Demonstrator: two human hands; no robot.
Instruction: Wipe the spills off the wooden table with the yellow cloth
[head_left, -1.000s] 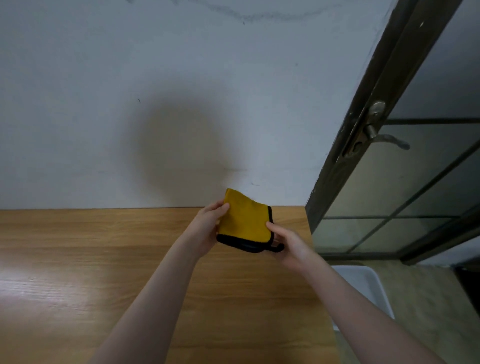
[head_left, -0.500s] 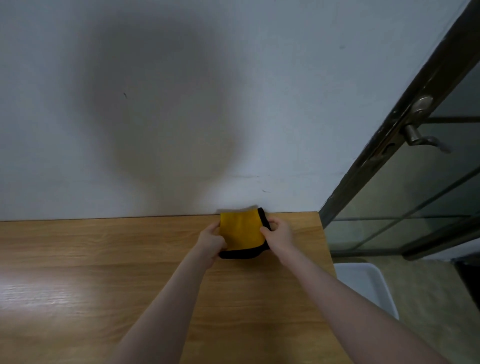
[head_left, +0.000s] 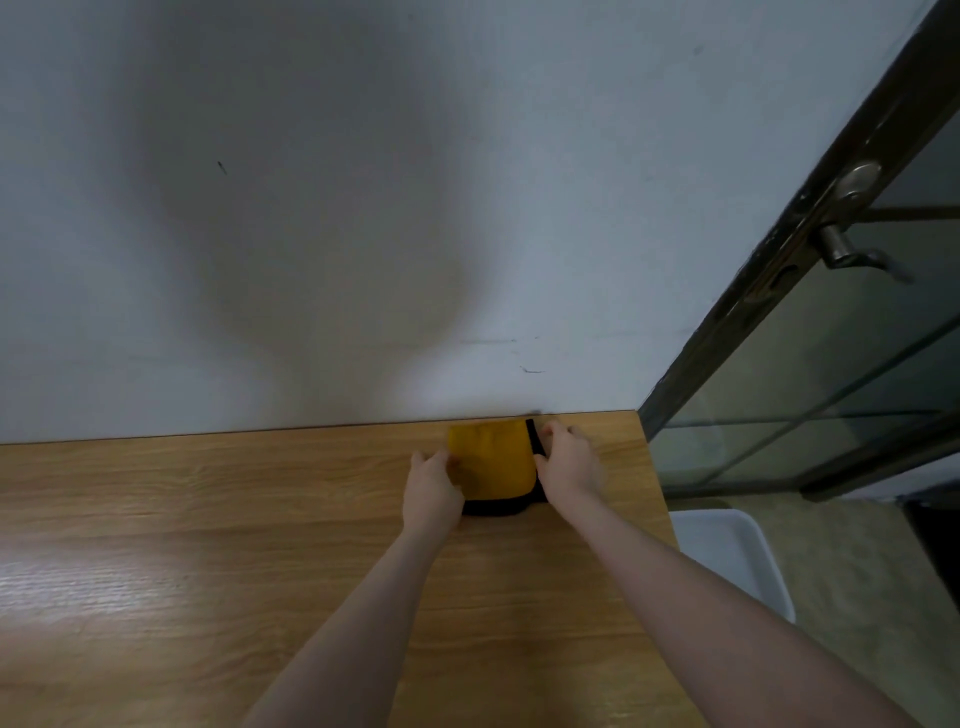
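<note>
A folded yellow cloth (head_left: 491, 460) with black edging lies flat on the wooden table (head_left: 208, 545), close to the back edge by the wall. My left hand (head_left: 431, 488) rests against the cloth's left side, fingers curled onto its edge. My right hand (head_left: 569, 462) holds the cloth's right side at the black trim. Both hands press the cloth down on the table. No spill is visible on the wood.
A white wall (head_left: 363, 208) rises directly behind the table. To the right stand a dark-framed glass door (head_left: 779, 291) with a metal handle (head_left: 857, 254) and a white bin (head_left: 727, 551) on the floor beside the table's right edge.
The cloth was held up in the air between both hands; it has come down flat onto the table near the wall, with both hands still on its sides.
</note>
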